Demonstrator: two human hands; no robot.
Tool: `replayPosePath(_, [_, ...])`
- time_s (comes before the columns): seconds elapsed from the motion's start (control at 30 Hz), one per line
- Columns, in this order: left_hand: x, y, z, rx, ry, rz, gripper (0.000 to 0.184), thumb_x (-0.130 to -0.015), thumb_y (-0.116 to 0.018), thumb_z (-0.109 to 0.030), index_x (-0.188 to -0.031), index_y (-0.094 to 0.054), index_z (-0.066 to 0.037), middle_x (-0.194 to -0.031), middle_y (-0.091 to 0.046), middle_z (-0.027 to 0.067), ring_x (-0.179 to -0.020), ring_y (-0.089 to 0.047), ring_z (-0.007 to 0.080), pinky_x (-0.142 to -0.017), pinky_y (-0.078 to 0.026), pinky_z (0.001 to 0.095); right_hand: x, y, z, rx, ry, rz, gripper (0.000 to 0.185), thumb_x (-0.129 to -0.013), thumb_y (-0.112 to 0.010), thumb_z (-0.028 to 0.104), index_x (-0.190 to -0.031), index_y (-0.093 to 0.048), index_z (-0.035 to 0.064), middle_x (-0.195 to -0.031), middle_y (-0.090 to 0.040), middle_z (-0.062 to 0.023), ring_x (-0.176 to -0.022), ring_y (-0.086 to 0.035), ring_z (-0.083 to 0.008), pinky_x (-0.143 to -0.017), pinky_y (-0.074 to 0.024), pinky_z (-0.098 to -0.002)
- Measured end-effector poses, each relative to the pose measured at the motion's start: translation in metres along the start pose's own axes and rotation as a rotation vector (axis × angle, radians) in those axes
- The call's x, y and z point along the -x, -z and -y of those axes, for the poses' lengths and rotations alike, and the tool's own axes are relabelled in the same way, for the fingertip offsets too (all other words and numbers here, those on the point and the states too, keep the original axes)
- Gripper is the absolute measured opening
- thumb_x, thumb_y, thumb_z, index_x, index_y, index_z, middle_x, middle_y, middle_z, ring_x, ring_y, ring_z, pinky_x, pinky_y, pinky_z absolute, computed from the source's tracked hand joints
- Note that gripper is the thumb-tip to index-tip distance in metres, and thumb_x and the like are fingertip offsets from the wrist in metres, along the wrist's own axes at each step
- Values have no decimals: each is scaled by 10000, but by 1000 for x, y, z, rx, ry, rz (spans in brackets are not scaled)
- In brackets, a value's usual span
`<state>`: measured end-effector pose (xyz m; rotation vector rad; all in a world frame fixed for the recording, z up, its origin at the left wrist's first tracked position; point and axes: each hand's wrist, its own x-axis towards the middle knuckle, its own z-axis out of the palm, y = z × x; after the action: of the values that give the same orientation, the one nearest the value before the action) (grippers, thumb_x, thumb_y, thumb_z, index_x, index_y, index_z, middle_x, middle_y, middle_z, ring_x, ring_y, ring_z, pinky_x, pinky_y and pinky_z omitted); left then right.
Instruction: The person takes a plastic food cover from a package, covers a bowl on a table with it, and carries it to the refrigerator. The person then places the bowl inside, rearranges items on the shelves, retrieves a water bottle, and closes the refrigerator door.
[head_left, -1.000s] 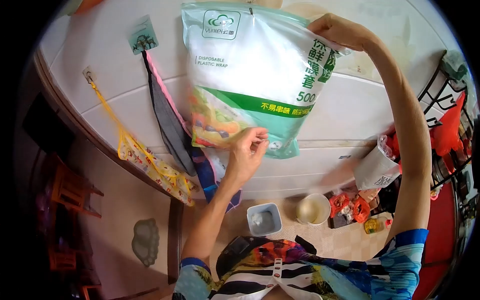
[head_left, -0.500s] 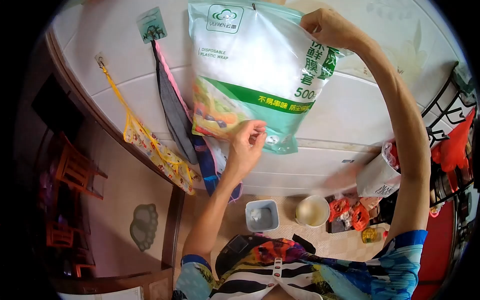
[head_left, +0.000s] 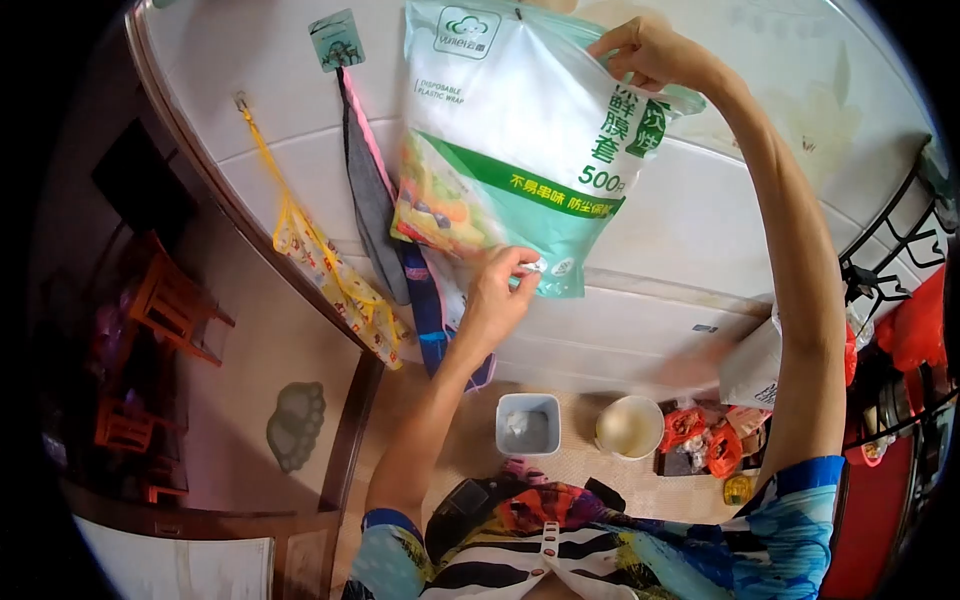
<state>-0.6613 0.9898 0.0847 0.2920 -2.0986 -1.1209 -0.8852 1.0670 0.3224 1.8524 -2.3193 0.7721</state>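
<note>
A large white-and-green bag of disposable plastic wrap covers (head_left: 520,130) hangs upright in front of the tiled wall, with food pictures at its lower left. My right hand (head_left: 650,55) grips its upper right edge, the fingers bent over or into the top. At the bottom, my left hand (head_left: 503,288) is closed in a pinch in front of the bag's lower part. A small white bit shows at the left fingertips; I cannot tell whether it is film or the bag's print.
A yellow patterned apron (head_left: 335,290) and a grey cloth (head_left: 372,215) hang from wall hooks at left. Below stand a grey square bin (head_left: 528,447) and a round whitish bucket (head_left: 629,427). Red plastic bags (head_left: 722,455) and a black rack (head_left: 885,260) are at right.
The view has shifted, moving the wall and hanging cloths rightward. The bag's top leans a little more to the right. A white bit now shows at my left fingertips.
</note>
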Motion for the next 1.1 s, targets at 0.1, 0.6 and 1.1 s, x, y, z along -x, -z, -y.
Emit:
replayPosePath(0.1, [21, 5, -3, -24, 51, 45, 195, -752, -568, -53, -941, -565, -2, -931, -547, 84, -790, -580, 161, -591, -464, 259, 3, -2, 9, 141, -71, 59, 399, -677, -536, -60, -1017, -642, 120, -750, -641, -59, -589, -585, -128, -520, -503, -229])
replayPosePath(0.6, [71, 128, 52, 9, 52, 99, 162, -735, -574, -24, -896, -566, -10, -852, -549, 111, -711, -575, 209, -610, -458, 289, -6, -11, 12, 573, 160, -381, 160, -787, -540, 119, -894, -621, 32, -754, -630, -128, -657, -609, -257, -597, -473, -314])
replayPosePath(1.1, [59, 188, 67, 87, 99, 167, 159, -758, -554, -33, -912, -557, 10, -867, -568, 101, -727, -566, 175, -637, -447, 273, -13, 3, -20, -181, -150, -863, 224, -863, -521, 233, -961, -578, 40, -808, -610, -34, -686, -546, -103, -642, -445, -226])
